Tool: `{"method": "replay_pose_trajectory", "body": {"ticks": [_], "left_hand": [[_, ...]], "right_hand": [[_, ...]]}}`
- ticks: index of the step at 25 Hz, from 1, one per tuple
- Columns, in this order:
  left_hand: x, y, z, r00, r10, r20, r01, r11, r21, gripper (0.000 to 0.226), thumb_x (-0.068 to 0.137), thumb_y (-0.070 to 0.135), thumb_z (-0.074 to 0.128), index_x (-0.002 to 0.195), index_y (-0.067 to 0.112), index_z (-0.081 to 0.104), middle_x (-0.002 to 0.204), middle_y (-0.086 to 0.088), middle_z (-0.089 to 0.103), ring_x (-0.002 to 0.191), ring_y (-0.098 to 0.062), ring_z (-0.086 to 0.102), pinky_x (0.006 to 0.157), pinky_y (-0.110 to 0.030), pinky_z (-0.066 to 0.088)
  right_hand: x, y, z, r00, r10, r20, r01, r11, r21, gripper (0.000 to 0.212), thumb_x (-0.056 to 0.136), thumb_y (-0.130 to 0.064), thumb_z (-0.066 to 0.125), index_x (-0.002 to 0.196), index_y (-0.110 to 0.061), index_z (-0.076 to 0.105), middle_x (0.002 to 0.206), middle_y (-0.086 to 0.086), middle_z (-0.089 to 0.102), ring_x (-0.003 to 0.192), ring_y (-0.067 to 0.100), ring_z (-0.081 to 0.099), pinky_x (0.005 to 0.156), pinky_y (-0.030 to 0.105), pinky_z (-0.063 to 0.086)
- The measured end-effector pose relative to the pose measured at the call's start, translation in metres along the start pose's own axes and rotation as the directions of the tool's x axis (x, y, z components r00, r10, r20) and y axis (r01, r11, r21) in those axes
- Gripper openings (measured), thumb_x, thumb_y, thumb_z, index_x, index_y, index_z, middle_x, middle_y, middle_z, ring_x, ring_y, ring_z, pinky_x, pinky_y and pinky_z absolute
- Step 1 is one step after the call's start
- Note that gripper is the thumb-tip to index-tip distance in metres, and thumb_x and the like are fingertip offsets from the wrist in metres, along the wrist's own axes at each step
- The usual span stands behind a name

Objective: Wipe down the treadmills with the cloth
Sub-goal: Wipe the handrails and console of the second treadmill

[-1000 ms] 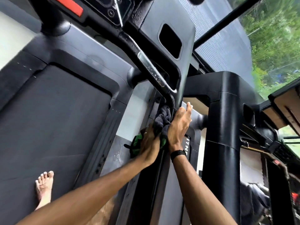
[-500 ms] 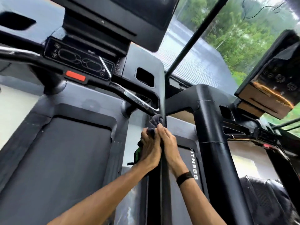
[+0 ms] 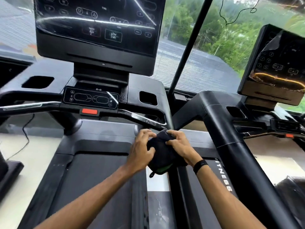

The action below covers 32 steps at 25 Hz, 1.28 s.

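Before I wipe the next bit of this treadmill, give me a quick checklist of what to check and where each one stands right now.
1. Cloth in hand: ok. The left hand and right hand both grip the dark cloth.
2. Cloth bunched, not spread flat: not ok for a broad wipe.
3. Cloth clean enough: cannot tell, it is too dark to judge.
4. Right handrail within reach: ok, it lies just above the hands.
5. Red stop button clear of the hands: ok, it sits well off to the left.
6. Console screen free of smears: not ok, streaks show across it.
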<state>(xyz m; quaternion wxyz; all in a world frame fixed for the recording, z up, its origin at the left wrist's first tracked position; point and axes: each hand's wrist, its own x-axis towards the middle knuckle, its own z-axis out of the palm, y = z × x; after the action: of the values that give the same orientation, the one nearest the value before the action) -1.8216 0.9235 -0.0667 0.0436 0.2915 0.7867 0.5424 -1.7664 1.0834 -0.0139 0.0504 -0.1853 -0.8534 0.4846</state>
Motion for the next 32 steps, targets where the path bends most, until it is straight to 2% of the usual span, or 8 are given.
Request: {"method": "replay_pose_trajectory", "body": {"ticks": [5,12,15,18,21,24,28,32], "left_hand": [[0.044,0.004,-0.014,0.992,-0.033,0.118,0.023,0.997,0.08,0.036,0.078,0.023,0.079,0.11,0.026,0.063,0.086,0.017,0.065,0.082,-0.011,0.063,0.08,-0.035,0.055],[0.127,0.001,0.014,0.986,-0.112,0.125,0.108,0.993,0.039,0.028,0.075,0.017,0.081,0.097,0.017,0.064,0.069,0.003,0.063,0.064,-0.014,0.058,0.064,-0.03,0.051],[0.176,-0.002,0.017,0.995,-0.082,0.058,0.067,0.975,0.212,0.05,0.076,0.02,0.078,0.122,0.021,0.057,0.087,0.004,0.068,0.086,-0.024,0.066,0.078,-0.035,0.054],[0.195,-0.028,0.009,0.989,-0.082,0.126,-0.025,0.738,0.674,0.062,0.081,0.024,0.07,0.138,0.021,0.046,0.124,-0.003,0.062,0.119,-0.028,0.056,0.098,-0.041,0.044],[0.19,-0.055,-0.006,0.986,0.093,0.141,-0.168,0.613,0.772,0.038,0.079,0.026,0.059,0.116,0.021,0.064,0.106,-0.002,0.065,0.103,-0.027,0.058,0.09,-0.039,0.041],[0.186,-0.074,-0.029,0.951,0.296,0.083,-0.257,0.614,0.746,0.025,0.078,0.019,0.058,0.1,0.019,0.07,0.092,0.0,0.066,0.088,-0.026,0.06,0.083,-0.038,0.038],[0.204,-0.074,-0.078,0.921,0.382,-0.069,-0.201,0.621,0.758,0.019,0.085,0.018,0.056,0.096,0.015,0.07,0.095,-0.001,0.068,0.093,-0.026,0.06,0.095,-0.041,0.035],[0.223,-0.08,-0.119,0.948,0.271,-0.168,-0.045,0.635,0.771,0.027,0.09,0.024,0.051,0.098,0.012,0.073,0.101,-0.004,0.074,0.1,-0.025,0.064,0.112,-0.044,0.028]], "right_hand": [[0.04,-0.004,-0.011,0.963,-0.212,0.164,0.241,0.953,-0.182,0.029,0.076,0.013,0.055,0.094,-0.002,0.072,0.088,0.013,0.071,0.081,0.006,0.059,0.073,0.035,0.051],[0.109,0.004,-0.057,0.978,-0.119,0.174,0.172,0.927,-0.335,0.04,0.076,-0.002,0.076,0.113,-0.018,0.07,0.09,-0.002,0.069,0.081,0.009,0.062,0.073,0.015,0.047],[0.155,0.013,-0.052,0.972,-0.223,-0.077,0.16,0.862,-0.481,0.046,0.076,-0.009,0.077,0.119,-0.018,0.066,0.101,-0.001,0.066,0.093,0.016,0.06,0.083,0.029,0.048],[0.161,0.041,0.003,0.921,-0.365,-0.133,0.178,0.701,-0.69,0.041,0.085,-0.035,0.068,0.119,-0.015,0.06,0.114,0.005,0.06,0.106,0.028,0.056,0.09,0.039,0.042],[0.149,0.07,0.034,0.951,-0.307,0.037,0.249,0.688,-0.681,0.085,0.075,-0.078,0.051,0.127,-0.011,0.057,0.122,0.006,0.06,0.115,0.028,0.054,0.101,0.04,0.042],[0.162,0.088,0.032,0.956,-0.27,0.119,0.256,0.559,-0.789,0.119,0.046,-0.079,0.072,0.139,-0.009,0.046,0.131,0.01,0.055,0.126,0.03,0.05,0.111,0.04,0.039],[0.179,0.073,0.039,0.935,-0.321,0.152,0.306,0.51,-0.804,0.057,0.066,-0.06,0.064,0.102,-0.017,0.052,0.092,0.002,0.064,0.086,0.027,0.065,0.076,0.037,0.047],[0.202,0.046,0.028,0.927,-0.09,0.365,0.35,0.559,-0.751,0.054,0.06,-0.054,0.072,0.103,-0.024,0.058,0.095,0.003,0.07,0.089,0.03,0.066,0.071,0.034,0.044]]}}
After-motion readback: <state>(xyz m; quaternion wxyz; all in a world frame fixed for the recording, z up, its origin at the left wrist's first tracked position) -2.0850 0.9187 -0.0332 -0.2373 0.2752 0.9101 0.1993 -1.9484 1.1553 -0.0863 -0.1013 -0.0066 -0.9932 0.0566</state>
